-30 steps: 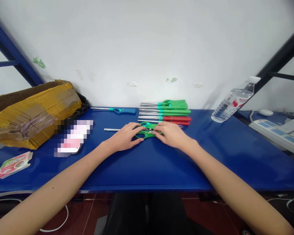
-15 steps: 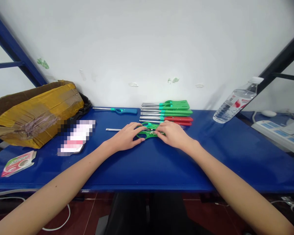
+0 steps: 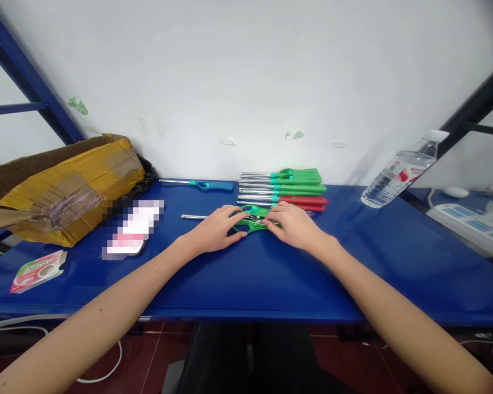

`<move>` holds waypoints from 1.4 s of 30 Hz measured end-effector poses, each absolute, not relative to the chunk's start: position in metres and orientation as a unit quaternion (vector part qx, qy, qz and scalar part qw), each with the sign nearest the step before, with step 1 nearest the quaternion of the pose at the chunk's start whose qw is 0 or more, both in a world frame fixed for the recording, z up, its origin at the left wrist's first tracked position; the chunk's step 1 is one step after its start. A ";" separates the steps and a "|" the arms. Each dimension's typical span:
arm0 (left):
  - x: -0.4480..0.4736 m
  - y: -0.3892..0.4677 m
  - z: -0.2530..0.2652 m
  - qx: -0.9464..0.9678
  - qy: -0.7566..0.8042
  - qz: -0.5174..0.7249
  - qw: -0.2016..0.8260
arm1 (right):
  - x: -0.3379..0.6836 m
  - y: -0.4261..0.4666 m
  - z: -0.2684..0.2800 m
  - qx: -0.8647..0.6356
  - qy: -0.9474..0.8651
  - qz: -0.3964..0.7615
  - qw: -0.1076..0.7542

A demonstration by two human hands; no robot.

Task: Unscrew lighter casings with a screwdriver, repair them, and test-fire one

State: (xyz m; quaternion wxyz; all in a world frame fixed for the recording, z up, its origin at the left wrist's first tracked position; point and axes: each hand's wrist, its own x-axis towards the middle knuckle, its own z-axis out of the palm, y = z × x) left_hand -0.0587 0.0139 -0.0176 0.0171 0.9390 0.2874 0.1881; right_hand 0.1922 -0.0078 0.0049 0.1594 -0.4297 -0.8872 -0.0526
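Note:
A green long-nosed gas lighter (image 3: 251, 225) lies on the blue table, its handle opened so that small inner parts show. Its metal tube (image 3: 194, 217) sticks out to the left from under my left hand (image 3: 218, 229). That hand has its fingers closed on the trigger end of the lighter. On the handle's right part, my right hand (image 3: 293, 225) pinches with thumb and fingertips; the small part at its fingertips is too fine to make out. Just behind my hands, several green lighters (image 3: 302, 176) and red lighters (image 3: 306, 201) lie in a stacked row.
A blue lighter (image 3: 216, 186) lies by the wall. To the left are a taped cardboard box (image 3: 78, 191), a pixelated phone-like object (image 3: 133, 230) and a pink-green card (image 3: 39, 271). A water bottle (image 3: 400, 172) and a white power strip (image 3: 472, 221) are at right.
The view has shifted slightly, so everything sits a little further right. Both hands stay on the green lighter with hardly any visible movement.

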 end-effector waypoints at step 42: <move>-0.081 0.033 -0.002 0.920 0.340 0.193 -0.039 | 0.202 -0.002 0.003 -0.425 -0.885 -0.006 0.189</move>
